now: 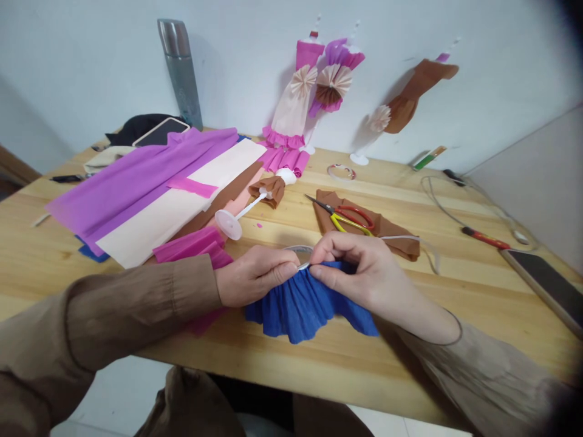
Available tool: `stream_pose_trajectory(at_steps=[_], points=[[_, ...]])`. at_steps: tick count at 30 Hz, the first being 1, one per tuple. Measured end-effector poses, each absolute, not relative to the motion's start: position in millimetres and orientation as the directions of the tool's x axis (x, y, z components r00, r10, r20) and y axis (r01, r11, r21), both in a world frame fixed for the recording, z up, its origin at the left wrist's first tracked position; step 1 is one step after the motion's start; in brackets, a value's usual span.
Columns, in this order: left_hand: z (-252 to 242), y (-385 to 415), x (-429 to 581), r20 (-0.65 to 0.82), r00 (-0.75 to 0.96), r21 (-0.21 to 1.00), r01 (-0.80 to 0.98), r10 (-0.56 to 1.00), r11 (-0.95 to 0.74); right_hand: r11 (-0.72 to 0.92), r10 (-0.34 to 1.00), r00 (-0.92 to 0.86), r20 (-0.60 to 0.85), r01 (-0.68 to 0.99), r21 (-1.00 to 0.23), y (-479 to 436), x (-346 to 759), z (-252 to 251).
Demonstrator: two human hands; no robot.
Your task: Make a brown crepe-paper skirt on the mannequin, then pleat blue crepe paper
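A strip of blue crepe paper, gathered into pleats along its top edge, hangs between my hands just over the table's near side. My left hand pinches the gathered edge, thumb on top. My right hand pinches the same edge a little further right, thumb and forefinger together. A narrow pale strip shows along the edge between my fingertips, and part of a roll or loop shows behind them. Scissors with red and yellow handles lie on folded brown paper beyond my right hand.
Purple paper, cream paper and pink paper cover the left. A small white stand lies tipped. Paper-dressed figures stand by the wall, near a bottle. A phone and cable lie right.
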State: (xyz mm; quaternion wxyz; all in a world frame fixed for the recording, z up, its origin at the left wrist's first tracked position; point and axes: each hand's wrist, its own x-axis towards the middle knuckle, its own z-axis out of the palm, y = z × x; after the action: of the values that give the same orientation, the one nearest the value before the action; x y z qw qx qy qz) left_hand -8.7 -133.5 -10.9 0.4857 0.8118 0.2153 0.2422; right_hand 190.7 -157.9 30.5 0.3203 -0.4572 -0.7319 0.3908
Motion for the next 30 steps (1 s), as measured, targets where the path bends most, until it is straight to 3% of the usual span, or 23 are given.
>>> stream_pose_trajectory(at_steps=[12, 18, 22, 26, 30], points=[[-10.6, -132.4, -8.8, 0.25, 0.823, 0.832, 0.086, 0.509, -0.548, 0.08, 0.922, -0.382, -0.064, 0.35, -0.933, -154.5, 188.5, 31.2], [-11.2, -130.4, -9.5, 0.228, 0.826, 0.869, 0.066, 0.515, -0.49, 0.02, 0.898, -0.422, -0.122, 0.317, -0.948, -151.7, 193.2, 30.6], [-11.8, -131.1, -8.7, 0.238, 0.825, 0.87, 0.054, 0.513, -0.49, 0.049, 0.873, -0.475, -0.108, 0.307, -0.95, -152.1, 194.7, 32.9], [-13.2, -130.8, -7.3, 0.29, 0.815, 0.843, 0.03, 0.501, -0.537, 0.132, 0.924, -0.382, -0.032, 0.394, -0.91, -155.9, 189.9, 29.4], [-12.1, -130.8, -7.3, 0.277, 0.816, 0.855, 0.032, 0.507, -0.518, 0.083, 0.902, -0.422, -0.091, 0.375, -0.923, -155.7, 192.1, 31.6]])
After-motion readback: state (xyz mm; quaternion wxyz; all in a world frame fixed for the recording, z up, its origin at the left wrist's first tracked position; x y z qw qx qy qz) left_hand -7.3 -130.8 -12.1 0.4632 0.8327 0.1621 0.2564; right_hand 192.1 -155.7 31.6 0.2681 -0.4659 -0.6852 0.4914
